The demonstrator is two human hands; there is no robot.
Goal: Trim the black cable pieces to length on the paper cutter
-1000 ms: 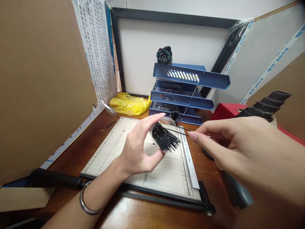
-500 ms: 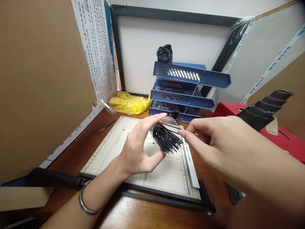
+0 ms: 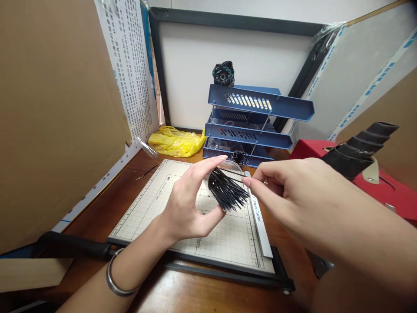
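My left hand (image 3: pixel 192 200) is wrapped round a clear plastic cup (image 3: pixel 232 166), tilted so that its mouth faces me and to the right. Packed in the cup is a bundle of thin black wires (image 3: pixel 228 191), their ends sticking out past the rim. Between thumb and fingertips, my right hand (image 3: pixel 273 182) pinches a single black wire (image 3: pixel 236 177) at the top of the bundle; its far end is at the cup's mouth. Below both hands lies a paper cutter (image 3: pixel 146 213) with a printed grid.
Behind stands a blue tiered tray (image 3: pixel 260 102) with a dark coil (image 3: pixel 223 74) on top. A yellow plastic bag (image 3: pixel 176 141) lies left of it. Black tubes (image 3: pixel 361 150) rest on a red box (image 3: pixel 387 191) at right. The cutter's black handle (image 3: pixel 78 245) reaches left.
Almost nothing differs. The view has shifted very slightly, and both hands keep their holds on the cup and the wire.
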